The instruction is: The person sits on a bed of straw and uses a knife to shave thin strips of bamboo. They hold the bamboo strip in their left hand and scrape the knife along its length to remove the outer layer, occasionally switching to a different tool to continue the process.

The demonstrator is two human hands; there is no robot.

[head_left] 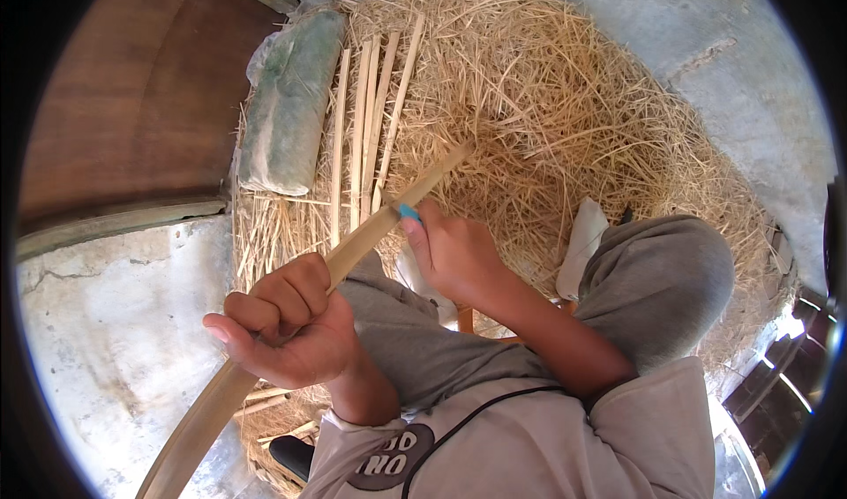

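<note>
"Well, where is the long bamboo strip [356, 246], relative to the shavings pile [547, 84]?"

"It slants across the pile's near left side, held up above it, with the far tip over the pile's middle and the near end running out of view."

"And the left hand [296, 327]?"

"Wrapped round the strip at the pile's near left, fingers curled tight, thumb lying out to the side."

"What about the right hand [459, 252]?"

"Over the pile's near edge, with the fingers folded in. Thumb and forefinger pinch a small blue piece [408, 211] right against the strip; so much is covered that I can't tell what it is."

"Anything lying on the pile?"

"Four slim bamboo strips [361, 137], side by side on its left part, and a greenish-white package [291, 111] at its left edge."

"And around it?"

"A brown panel [132, 93] beyond the pile to the left, a grey wall [732, 84] curving round its far right, and grey trousers [662, 270] with knees spread at its near side."
</note>
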